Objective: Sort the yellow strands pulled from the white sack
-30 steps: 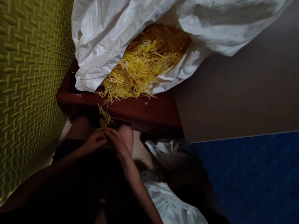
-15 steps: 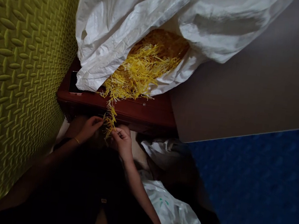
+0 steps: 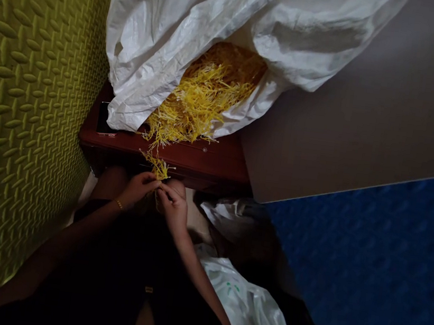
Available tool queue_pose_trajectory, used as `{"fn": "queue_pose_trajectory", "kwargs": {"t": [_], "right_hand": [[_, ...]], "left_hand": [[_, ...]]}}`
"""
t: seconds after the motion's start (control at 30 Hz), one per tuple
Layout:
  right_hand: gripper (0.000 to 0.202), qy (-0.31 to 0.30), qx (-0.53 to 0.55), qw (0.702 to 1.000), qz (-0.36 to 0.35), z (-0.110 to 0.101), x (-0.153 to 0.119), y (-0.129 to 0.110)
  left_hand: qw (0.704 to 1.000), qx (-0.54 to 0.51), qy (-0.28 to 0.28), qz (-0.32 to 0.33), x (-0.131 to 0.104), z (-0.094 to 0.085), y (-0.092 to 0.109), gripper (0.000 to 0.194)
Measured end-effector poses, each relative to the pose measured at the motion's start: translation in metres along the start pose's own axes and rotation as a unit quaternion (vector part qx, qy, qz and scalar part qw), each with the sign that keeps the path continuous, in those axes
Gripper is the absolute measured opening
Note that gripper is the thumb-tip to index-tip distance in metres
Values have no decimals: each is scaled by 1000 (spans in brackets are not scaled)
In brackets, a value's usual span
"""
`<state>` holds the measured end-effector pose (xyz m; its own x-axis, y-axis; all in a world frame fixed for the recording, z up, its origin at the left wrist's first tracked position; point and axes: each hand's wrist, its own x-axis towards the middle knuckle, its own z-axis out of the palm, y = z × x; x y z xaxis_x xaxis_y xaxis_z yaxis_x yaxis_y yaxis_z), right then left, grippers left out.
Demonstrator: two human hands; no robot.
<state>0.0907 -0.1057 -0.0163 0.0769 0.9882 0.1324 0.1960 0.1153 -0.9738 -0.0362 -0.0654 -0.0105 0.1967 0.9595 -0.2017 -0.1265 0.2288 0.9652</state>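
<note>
Brought left hand [image 3: 138, 188] and right hand [image 3: 176, 208] together since half a second ago, closing the gap between them and gathering the small yellow bunch [image 3: 161, 169] just above the fingertips. Nearest, seated in dark clothing [image 3: 116, 256], with a crumpled plastic bag [image 3: 246, 305] low on the right.

Over the knees, pinching the lower part of the bunch with thumb and fingers of left hand; pinching with right hand too, close against the left, apparently on the thin ends. Too dark to tell exactly where each grip falls. Cannot tell, either, whether loosened fully from the strands hanging just beyond.

Farther on, reaching the dark red tabletop [image 3: 220, 163], bearing a dark, phone-like object [image 3: 106, 120] near the left end. Beyond that, spilling over the front from the open white sack [image 3: 146, 62]: a large heap of yellow strands [image 3: 202, 104].

Judging by how things lie, busy with a single bunch, not yet done with. Much left in the heap, tangled and partly shaded inside the sack mouth. Cannot tell how many already handled.
</note>
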Motion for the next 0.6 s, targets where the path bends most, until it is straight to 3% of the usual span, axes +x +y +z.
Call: {"fn": "queue_pose_trajectory", "kwargs": {"t": [0.17, 0.27, 0.47, 0.6], "right_hand": [[24, 24, 53, 997, 47, -2, 1, -2], [23, 50, 51, 996, 45, -10, 3, -3], [22, 89, 59, 991, 76, -27, 10, -1], [22, 84, 94, 987, 100, -30, 13, 1]], "left_hand": [[990, -117, -33, -73, -1, 1, -4, 32], [985, -135, -26, -101, -2, -1, -8, 32], [1000, 11, 11, -27, -2, -7, -14, 23], [995, 96, 2, 29, -4, -8, -17, 19]]}}
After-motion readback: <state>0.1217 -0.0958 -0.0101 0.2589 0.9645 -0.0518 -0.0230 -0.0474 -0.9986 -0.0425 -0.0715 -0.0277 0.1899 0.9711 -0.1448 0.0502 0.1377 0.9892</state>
